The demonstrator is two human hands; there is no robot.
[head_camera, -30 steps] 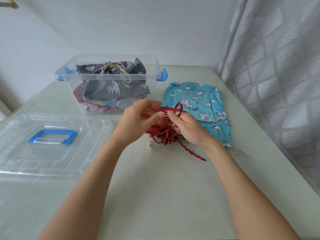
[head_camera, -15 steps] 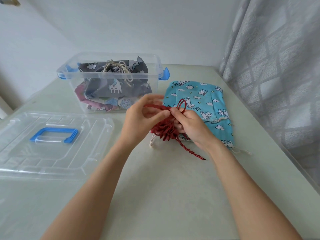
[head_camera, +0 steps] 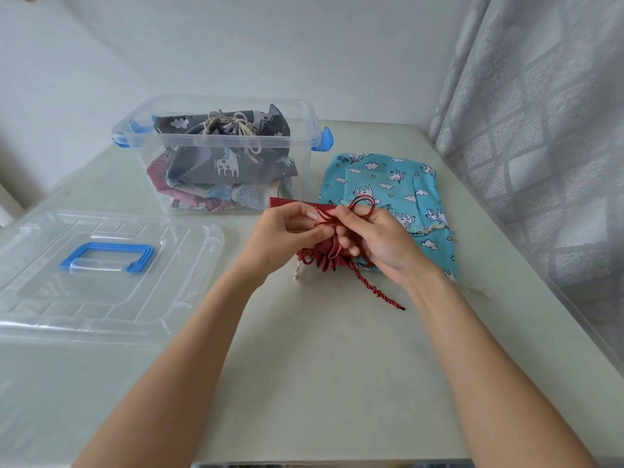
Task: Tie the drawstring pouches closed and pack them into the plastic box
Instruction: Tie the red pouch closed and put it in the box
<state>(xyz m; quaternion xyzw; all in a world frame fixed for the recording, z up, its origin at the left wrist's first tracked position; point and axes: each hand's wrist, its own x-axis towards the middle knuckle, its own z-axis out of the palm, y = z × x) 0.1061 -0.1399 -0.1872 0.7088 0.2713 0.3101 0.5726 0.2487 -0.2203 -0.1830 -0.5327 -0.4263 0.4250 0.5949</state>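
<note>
**Knotting the red pouch, box waiting far left**

Pale counter carrying everything, curtain hanging along the right edge. Clear lid with blue handle lying flat at near left. Open box standing far left of centre, already stuffed with a grey pouch tied on top and other printed ones beneath. Blue pouch spread flat on the counter right of the box, cord apparently untied.

Red pouch bunched at centre, resting on the counter against the blue pouch's near-left edge, gathered mouth facing near, flat body running away toward the box. Left hand pinching one strand of the red cord at the gathered neck; right hand curled around the neck and pinching a raised loop of the same cord. Both hands directly over the pouch, touching it, left and right of the knot. Loose twisted cord tail trailing near-right across the counter.

Probably mid-knot: loop formed, not yet drawn tight. Likely next: pulling strands apart sideways. Afterwards, box lying far-left of the hands, nearer the left hand.
</note>
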